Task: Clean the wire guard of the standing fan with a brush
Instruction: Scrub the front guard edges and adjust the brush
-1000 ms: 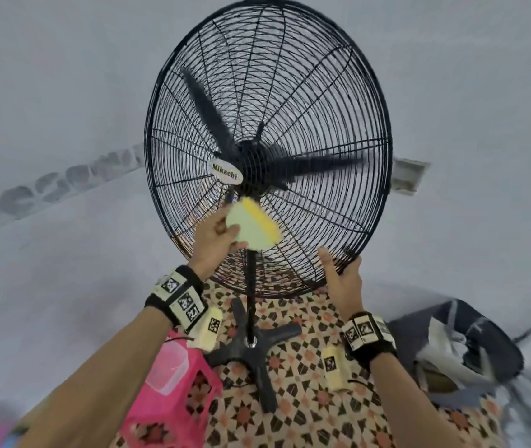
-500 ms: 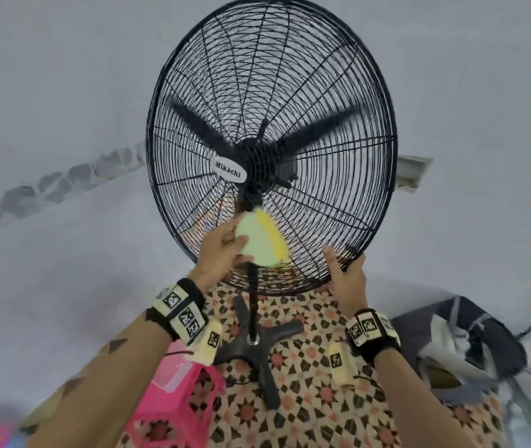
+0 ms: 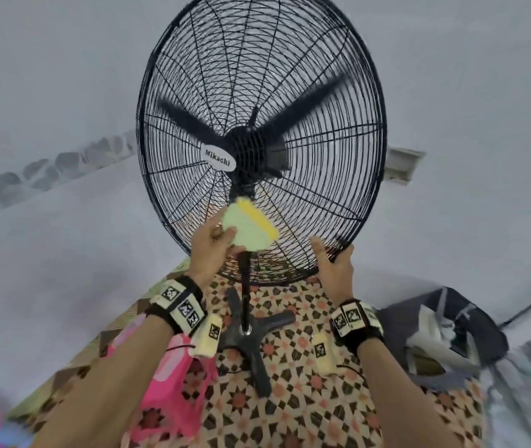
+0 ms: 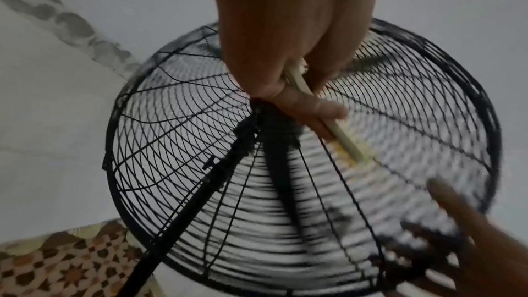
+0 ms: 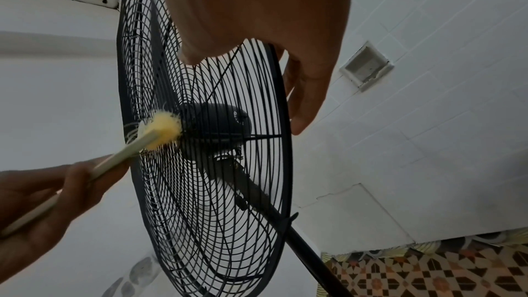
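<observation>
The standing fan's black wire guard (image 3: 338, 101) fills the upper middle of the head view, and the blades inside it look blurred. My left hand (image 3: 222, 236) grips a brush (image 3: 251, 227) with a pale green back and yellow bristles. Its bristles (image 5: 164, 130) press on the front of the wire guard (image 5: 217, 189) just below the hub. In the left wrist view my fingers (image 4: 314, 107) wrap the brush handle (image 4: 342, 139). My right hand (image 3: 333, 253) holds the guard's lower right rim, thumb in front and fingers (image 5: 308, 98) behind.
The fan's pole and cross-shaped base (image 3: 251, 337) stand on a patterned tile floor (image 3: 306, 409). A pink bag (image 3: 173, 376) lies at the lower left and a dark bag (image 3: 445, 331) at the right. A white wall with a small vent box (image 3: 403, 166) is behind.
The fan blades have turned inside the guard. The brush has shifted only slightly on the wires below the hub. My right hand keeps its hold on the rim.
</observation>
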A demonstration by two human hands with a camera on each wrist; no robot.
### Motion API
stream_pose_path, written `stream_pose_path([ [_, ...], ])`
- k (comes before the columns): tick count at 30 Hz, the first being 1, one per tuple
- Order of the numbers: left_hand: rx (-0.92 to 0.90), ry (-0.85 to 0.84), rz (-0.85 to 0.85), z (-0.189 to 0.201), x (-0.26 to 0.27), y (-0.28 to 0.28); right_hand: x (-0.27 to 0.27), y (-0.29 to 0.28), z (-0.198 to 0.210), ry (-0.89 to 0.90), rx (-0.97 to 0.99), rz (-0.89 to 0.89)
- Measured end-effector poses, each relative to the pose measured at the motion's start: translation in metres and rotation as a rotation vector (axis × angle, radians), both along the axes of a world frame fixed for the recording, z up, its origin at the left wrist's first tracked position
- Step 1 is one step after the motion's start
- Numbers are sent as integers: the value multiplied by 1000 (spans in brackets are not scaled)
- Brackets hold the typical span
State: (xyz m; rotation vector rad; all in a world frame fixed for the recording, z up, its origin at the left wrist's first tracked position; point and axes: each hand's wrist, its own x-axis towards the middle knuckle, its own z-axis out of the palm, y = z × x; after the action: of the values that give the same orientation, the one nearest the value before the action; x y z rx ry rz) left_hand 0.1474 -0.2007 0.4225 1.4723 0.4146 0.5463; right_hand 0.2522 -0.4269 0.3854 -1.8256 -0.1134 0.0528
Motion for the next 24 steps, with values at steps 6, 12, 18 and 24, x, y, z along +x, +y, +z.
stream_pose_path([
  [6, 118, 34, -70, 2, -8, 4, 4, -3, -5, -27, -2, 6],
  [12, 271, 81, -164, -6, -7, -15, -2, 2, -1, -80, 50, -44],
  [18, 152, 1, -32, -27, -19, -31, 1, -8, 0, -63, -11, 24],
  [24, 344, 89, -216, -44, -24, -52, 0, -4, -4, -72, -11, -8],
])
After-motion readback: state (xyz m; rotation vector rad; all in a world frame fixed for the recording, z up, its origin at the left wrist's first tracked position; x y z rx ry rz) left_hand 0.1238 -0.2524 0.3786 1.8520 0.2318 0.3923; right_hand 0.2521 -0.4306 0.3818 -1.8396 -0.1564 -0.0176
